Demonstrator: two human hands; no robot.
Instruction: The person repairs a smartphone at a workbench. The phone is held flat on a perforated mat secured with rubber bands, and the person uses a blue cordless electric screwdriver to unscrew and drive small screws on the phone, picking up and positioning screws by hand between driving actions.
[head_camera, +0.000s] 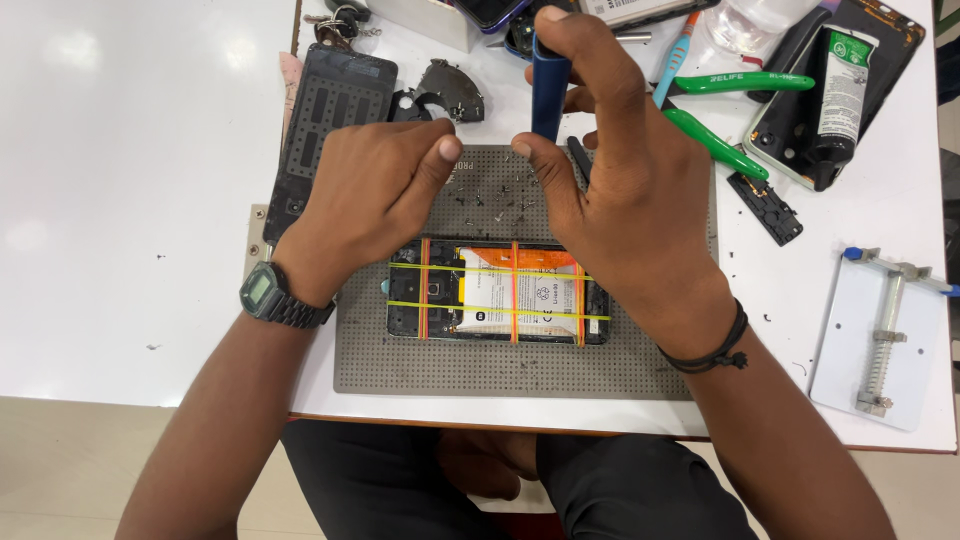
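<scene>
The right hand (620, 190) pinches a dark blue upright tool (549, 95); the left hand (375, 190) is curled shut, empty. At six o'clock lies an opened phone (497, 292) — white-and-orange battery label (520, 290), banded yellow and orange.

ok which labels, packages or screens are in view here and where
Battery label: white and orange rectangle inside the opened phone, under yellow and orange bands.
Glue tube: black with a green and white label, far right on a phone back cover.
Watch screen: small grey rectangle on the left wrist.
</scene>
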